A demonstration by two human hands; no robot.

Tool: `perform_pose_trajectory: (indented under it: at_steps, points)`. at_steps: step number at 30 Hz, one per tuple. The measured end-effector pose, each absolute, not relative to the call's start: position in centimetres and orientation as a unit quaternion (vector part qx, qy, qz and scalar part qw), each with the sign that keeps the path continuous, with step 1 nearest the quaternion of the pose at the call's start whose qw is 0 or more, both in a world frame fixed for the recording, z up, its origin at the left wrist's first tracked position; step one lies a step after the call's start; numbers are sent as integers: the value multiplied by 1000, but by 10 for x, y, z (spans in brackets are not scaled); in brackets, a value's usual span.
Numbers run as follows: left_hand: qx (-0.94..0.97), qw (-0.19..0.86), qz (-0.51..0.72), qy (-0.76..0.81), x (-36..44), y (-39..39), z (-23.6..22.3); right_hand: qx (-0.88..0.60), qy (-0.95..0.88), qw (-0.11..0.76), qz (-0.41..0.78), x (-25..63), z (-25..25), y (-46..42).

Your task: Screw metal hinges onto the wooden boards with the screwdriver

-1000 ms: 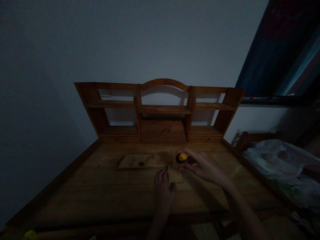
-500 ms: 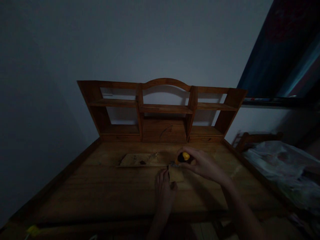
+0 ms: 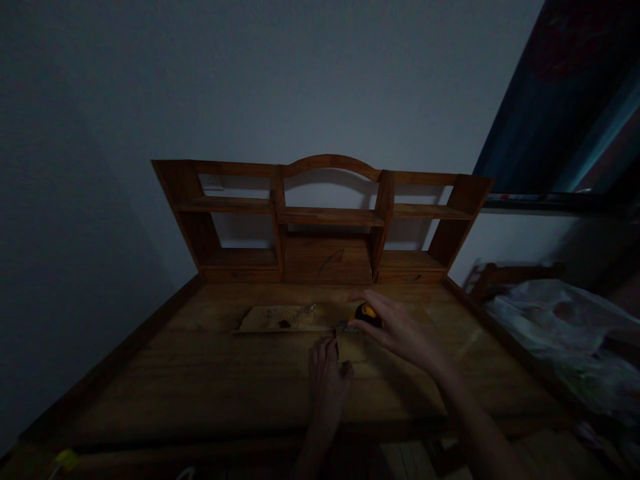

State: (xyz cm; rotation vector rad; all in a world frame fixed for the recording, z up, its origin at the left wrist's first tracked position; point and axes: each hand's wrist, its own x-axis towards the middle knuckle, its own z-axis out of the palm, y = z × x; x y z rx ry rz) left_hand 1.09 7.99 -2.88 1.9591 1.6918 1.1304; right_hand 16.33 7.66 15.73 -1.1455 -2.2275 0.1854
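My right hand [image 3: 387, 327] is closed round a yellow-and-black tape measure [image 3: 367, 313]. A short greyish strip [image 3: 345, 327] reaches left from it, along the far edge of a small light-brown piece of board [image 3: 354, 348]. My left hand [image 3: 329, 373] grips the near left side of that piece, fingers at its left edge and thumb by its near edge. Just beyond and to the left lies a longer, ragged-edged piece of board [image 3: 275, 319] with a dark hole and splintered right end. Dim light hides fine detail.
Both hands work over a wooden desk top [image 3: 200, 373] with raised side edges. A wooden shelf unit [image 3: 327, 217] stands along its back. Right of the desk is a clear plastic bag [image 3: 555, 320]; a yellow object [image 3: 67, 459] sits at the lower left.
My right hand has tilted the tape measure and shifted it slightly, so less of its yellow side shows. My left hand stays nearly in place on the small piece.
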Motion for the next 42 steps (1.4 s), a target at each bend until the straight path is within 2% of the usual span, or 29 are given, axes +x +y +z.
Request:
perform_pose_trajectory:
  at_steps: [11,19,23,26,32,38,42]
  points:
    - [687,151,389,595,11,78,-26,-409,-843,293,192,179,171,66]
    - [687,156,381,599,11,76,-23,-502,-825,260,-3,168,163,69]
    - [684,152,392,596,11,78,-27,-428,-849,300,76,168,163,69]
    - [687,143,390,596,12,80,-29,-402,-864,283,113,172,165,69]
    - [690,141,385,597,11,78,-27,-481,-836,262,33,168,162,69]
    - [693,136,384,595,12,78,-26,-443,-853,271,54,167,159,67]
    - [689,136,387,598,12,78,-26,-481,-842,246,7,165,161,68]
